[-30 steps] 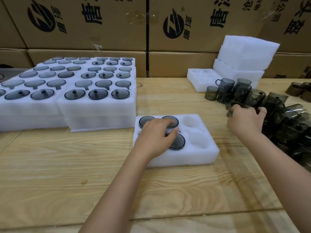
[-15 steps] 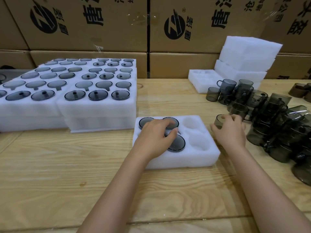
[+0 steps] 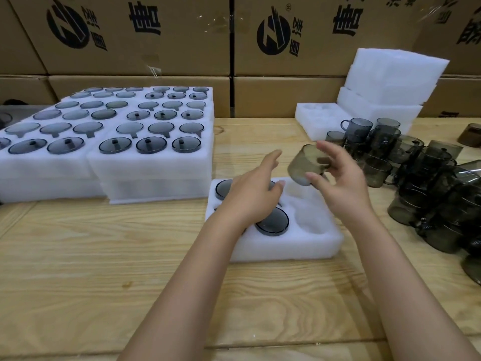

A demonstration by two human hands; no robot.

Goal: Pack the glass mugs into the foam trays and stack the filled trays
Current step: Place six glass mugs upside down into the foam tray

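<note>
A white foam tray lies in the middle of the wooden table, with several smoky glass mugs sunk upside down in its left pockets; its two right pockets are bare foam. My right hand holds one smoky mug tilted in the air above the tray's far right pocket. My left hand hovers over the packed mugs with fingers stretched toward the held mug, holding nothing.
Filled foam trays stand stacked at the left. A heap of loose smoky mugs crowds the right side. An unfilled tray and stacked foam trays sit at the back right, cardboard boxes behind.
My right hand has carried a mug from beside the heap up over the tray. My left hand has lifted off the packed mugs and opened toward it.
</note>
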